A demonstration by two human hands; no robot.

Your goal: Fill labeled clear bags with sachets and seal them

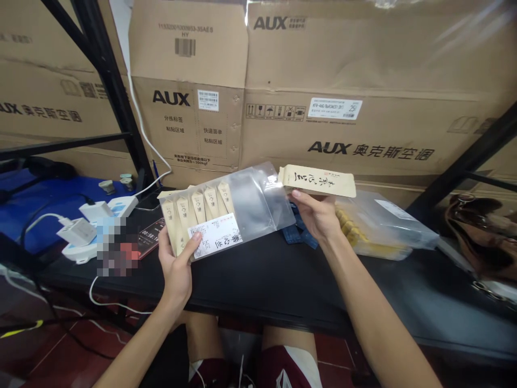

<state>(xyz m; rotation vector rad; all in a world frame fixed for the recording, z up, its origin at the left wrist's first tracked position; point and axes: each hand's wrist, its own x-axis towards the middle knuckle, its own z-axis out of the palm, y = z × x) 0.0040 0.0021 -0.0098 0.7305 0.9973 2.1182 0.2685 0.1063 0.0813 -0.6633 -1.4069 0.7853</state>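
Note:
My left hand [175, 264] grips the lower left corner of a clear resealable pouch [226, 215], its thumb lying on the front. Several cream paper sachets stand in a row inside the pouch, above a white label with dark print [215, 235]. My right hand [317, 215] holds up a single cream sachet with black calligraphy [317, 180] between thumb and fingers. Just behind that hand lies a plastic bag of yellow packets [375, 231], with a folded denim cloth [297, 234] beside it, partly hidden by the pouch and my hand.
Both hands are above a black table [274, 280]. At its left stand a white power strip [121, 206] and a white charger [76, 231] on a blue mat [52, 205]. AUX cardboard cartons [323, 64] rise behind, a black shelf post [109, 91] stands left, and a brown bag [476, 237] sits right.

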